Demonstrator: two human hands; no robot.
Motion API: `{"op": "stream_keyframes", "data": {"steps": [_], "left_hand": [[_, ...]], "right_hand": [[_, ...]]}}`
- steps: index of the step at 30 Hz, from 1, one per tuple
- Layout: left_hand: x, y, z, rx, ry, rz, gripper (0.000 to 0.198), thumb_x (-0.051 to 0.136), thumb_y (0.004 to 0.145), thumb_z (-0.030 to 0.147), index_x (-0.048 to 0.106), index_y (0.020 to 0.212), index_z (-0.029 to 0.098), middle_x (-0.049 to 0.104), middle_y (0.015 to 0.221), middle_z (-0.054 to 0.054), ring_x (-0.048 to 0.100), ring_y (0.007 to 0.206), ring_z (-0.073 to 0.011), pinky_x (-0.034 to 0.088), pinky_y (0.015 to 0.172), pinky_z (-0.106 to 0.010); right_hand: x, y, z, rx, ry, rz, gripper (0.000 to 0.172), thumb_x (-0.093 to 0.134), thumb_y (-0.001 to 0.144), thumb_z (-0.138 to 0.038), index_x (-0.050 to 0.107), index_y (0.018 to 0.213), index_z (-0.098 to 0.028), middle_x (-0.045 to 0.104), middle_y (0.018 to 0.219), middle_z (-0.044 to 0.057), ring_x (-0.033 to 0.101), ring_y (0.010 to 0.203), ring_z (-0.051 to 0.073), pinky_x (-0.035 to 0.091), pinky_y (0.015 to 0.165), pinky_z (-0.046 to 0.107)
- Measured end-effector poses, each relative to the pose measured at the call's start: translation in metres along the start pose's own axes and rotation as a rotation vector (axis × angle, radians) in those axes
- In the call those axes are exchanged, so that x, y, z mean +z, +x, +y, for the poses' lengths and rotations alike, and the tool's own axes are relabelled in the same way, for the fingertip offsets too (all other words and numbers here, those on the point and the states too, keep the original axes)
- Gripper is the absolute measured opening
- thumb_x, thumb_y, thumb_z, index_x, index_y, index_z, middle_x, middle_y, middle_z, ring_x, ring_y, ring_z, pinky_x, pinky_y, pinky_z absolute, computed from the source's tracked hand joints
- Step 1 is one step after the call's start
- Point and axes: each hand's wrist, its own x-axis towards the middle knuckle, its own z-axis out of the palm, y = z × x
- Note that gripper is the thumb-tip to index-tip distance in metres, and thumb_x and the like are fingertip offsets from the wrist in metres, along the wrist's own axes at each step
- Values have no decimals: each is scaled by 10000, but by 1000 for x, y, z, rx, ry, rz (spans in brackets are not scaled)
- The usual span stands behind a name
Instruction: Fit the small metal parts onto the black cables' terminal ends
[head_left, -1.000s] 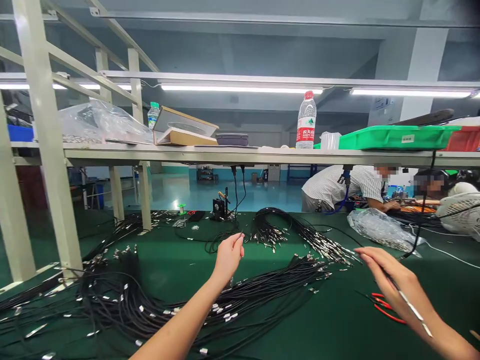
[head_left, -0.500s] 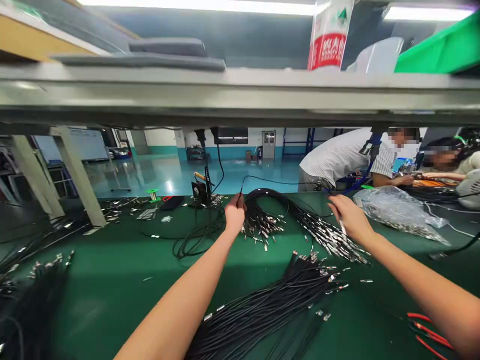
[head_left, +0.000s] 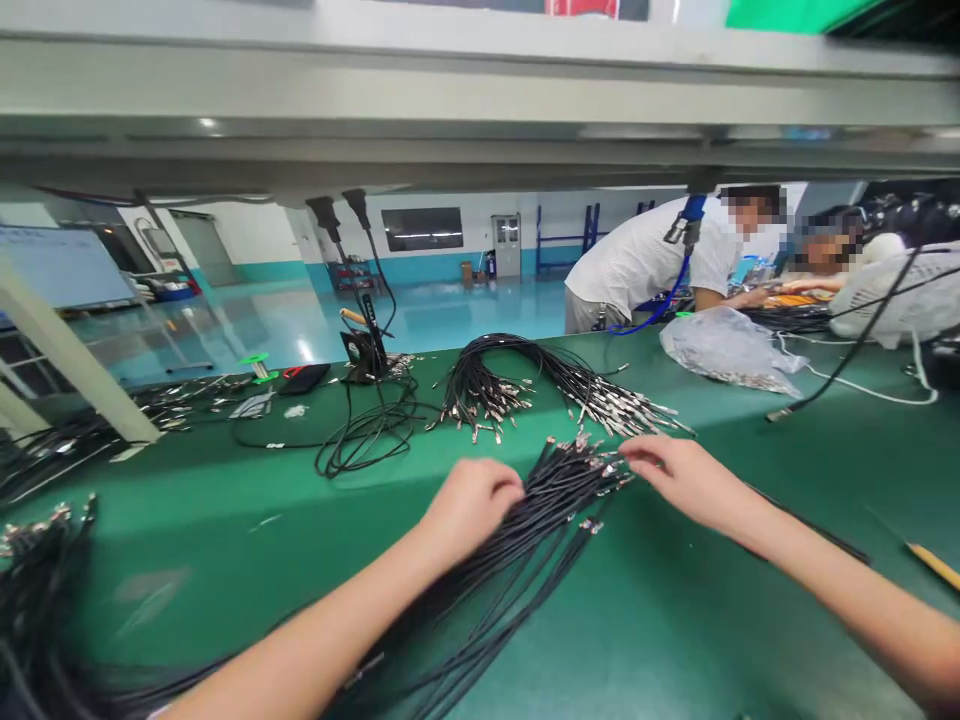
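My left hand (head_left: pixel 471 501) rests with curled fingers on a bundle of black cables (head_left: pixel 525 520) that lies across the green bench mat (head_left: pixel 675 600). My right hand (head_left: pixel 675 475) reaches to the metal-tipped ends of the same bundle (head_left: pixel 592 462), its fingers pinched at the connectors. A second looped bundle of black cables with metal ends (head_left: pixel 540 385) lies just beyond both hands.
A shelf beam (head_left: pixel 480 90) hangs low overhead. A soldering iron stand (head_left: pixel 364 350) with coiled cord sits at the back left. More cables (head_left: pixel 37 590) pile at the left. A plastic bag (head_left: pixel 724 345) lies at the back right. Two people work across the bench (head_left: pixel 652 265).
Both hands pulled back from the far looped bundle to the nearer bundle. The single cable the left hand held up is no longer in it. The view dropped lower under the shelf.
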Motion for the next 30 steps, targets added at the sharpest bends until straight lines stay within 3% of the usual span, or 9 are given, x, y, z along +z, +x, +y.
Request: {"op": "stream_keyframes", "data": {"steps": [3,6,8,13,18,22,25,28,30], "left_hand": [[35,-38,43,64,170,-167,109,567,752,238,644,814,193,624,812,-45,572,790,-203,440,716,-283],[66,-53,60,-1,366,-109,145,504,767,134,607,869,135,595,856,-92,549,825,-237,447,704,-323],[76,-55,62,-32,404,-78,186,428,783,73,592,860,114,584,839,-103,540,812,-236,442,710,-336],[73,-65,68,-38,328,5,191,382,820,90,567,820,136,559,814,-67,521,795,-199,425,750,-324],[72,-77,78,-78,21,42,186,331,840,103,507,833,161,545,807,-45,517,747,-175,414,695,-303],[75,-75,78,-97,-176,29,174,336,842,130,497,804,180,544,768,-26,515,708,-160,397,669,-280],[76,-74,79,-85,-303,48,130,429,814,158,525,895,191,548,769,-11,503,665,-139,394,646,-253],[77,-74,86,-23,-388,78,258,530,764,165,529,1018,210,555,830,-13,486,638,-120,392,634,-235],[77,-74,92,-20,-437,88,194,546,759,176,578,948,203,558,788,-13,484,633,-119,378,616,-226]], "right_hand": [[-5,-46,-36,60,217,-13,253,380,836,-257,616,917,-218,667,860,10,622,767,176,483,684,267],[4,-72,-48,109,297,8,251,379,822,-237,620,887,-209,659,776,8,616,683,172,467,630,262],[15,-78,-43,147,348,12,247,381,812,-233,621,852,-195,641,716,11,595,624,169,450,595,264],[37,-72,-8,343,529,25,159,453,759,-224,594,727,-158,612,648,31,539,523,148,419,547,266],[37,-67,7,469,721,-13,281,372,831,-352,540,845,-127,605,654,59,471,431,107,360,383,216],[30,-71,-5,301,1012,-198,244,513,788,-374,569,823,-140,606,696,37,488,499,81,376,432,181],[28,-74,-16,194,1198,-216,221,584,761,-339,575,748,-118,578,652,21,455,464,60,356,430,175],[26,-77,-26,177,1204,-228,244,561,789,-365,567,743,-125,572,635,15,452,441,65,348,419,185],[25,-79,-33,168,1149,-250,260,534,807,-380,552,717,-137,557,605,2,435,428,66,324,407,185]]}}
